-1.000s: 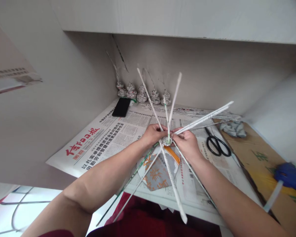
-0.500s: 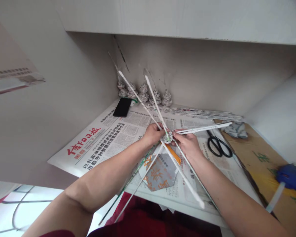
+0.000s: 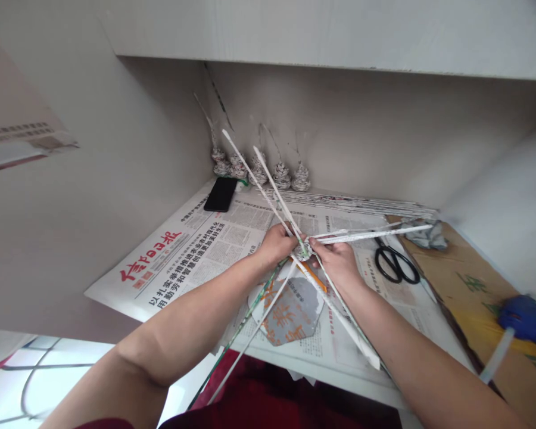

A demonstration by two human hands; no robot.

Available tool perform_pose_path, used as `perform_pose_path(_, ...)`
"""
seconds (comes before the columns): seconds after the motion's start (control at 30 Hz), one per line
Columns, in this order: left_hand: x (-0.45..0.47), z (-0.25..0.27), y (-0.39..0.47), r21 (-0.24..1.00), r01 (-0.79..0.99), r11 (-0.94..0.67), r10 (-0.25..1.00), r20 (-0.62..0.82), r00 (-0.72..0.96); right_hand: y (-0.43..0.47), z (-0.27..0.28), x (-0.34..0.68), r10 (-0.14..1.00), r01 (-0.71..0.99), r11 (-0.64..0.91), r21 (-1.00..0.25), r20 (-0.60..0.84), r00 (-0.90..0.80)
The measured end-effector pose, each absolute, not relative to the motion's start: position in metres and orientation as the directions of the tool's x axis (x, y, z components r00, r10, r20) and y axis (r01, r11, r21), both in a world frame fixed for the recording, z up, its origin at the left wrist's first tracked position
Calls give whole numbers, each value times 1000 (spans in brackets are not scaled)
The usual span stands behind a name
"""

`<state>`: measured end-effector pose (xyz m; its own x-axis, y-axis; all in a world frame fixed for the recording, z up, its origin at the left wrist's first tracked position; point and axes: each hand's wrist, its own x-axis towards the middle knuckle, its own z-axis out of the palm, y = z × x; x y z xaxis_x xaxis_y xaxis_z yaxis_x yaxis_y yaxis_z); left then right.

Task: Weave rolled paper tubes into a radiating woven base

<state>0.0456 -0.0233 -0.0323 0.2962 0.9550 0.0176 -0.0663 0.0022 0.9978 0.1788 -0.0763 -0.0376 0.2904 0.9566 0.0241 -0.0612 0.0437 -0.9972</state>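
Between my hands is a small woven paper piece (image 3: 302,251), with several long rolled-paper strips radiating from its middle. My left hand (image 3: 277,243) pinches its left side, thumb near the centre. On the right edge my right hand (image 3: 336,260) grips it, fingers closed where the strips cross. Two white strips (image 3: 268,190) point up and away to the left, others stick out to the right, and the rest hang toward me. Below the piece, a grey many-sided card (image 3: 290,313) with orange lettering lies on the newspaper (image 3: 196,256).
Several woven paper gourd shapes (image 3: 301,177) stand along the back wall, beside a black phone (image 3: 221,194). A bundle of paper rods (image 3: 361,204) lies behind my hands. To the right are black-handled scissors (image 3: 396,265), cardboard (image 3: 464,274) and a blue glue gun (image 3: 524,319).
The strips have swung a little: the upper ones have shifted and those on the right have spread apart. Both hands keep their hold in nearly the same place.
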Motion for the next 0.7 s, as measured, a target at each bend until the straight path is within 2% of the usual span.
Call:
perform_pose_path(0.13, 44, -30, -24, 991, -128, 30, 939, 16, 345, -77, -38, 179, 958, -62, 48, -997, 29, 286)
perform_pose_path(0.33, 43, -27, -23, 983, -181, 33, 926, 39, 375, -80, -24, 176, 962, -252, -49, -966, -114, 250)
perform_pose_path(0.5, 43, -24, -23, 971, -226, 80, 943, 0, 334, -78, -21, 177, 952, -334, -88, -938, -179, 250)
perform_pose_path(0.7, 41, -20, -24, 976, -193, 97, 918, -13, 396, -75, -27, 183, 947, -326, -94, -941, -186, 264)
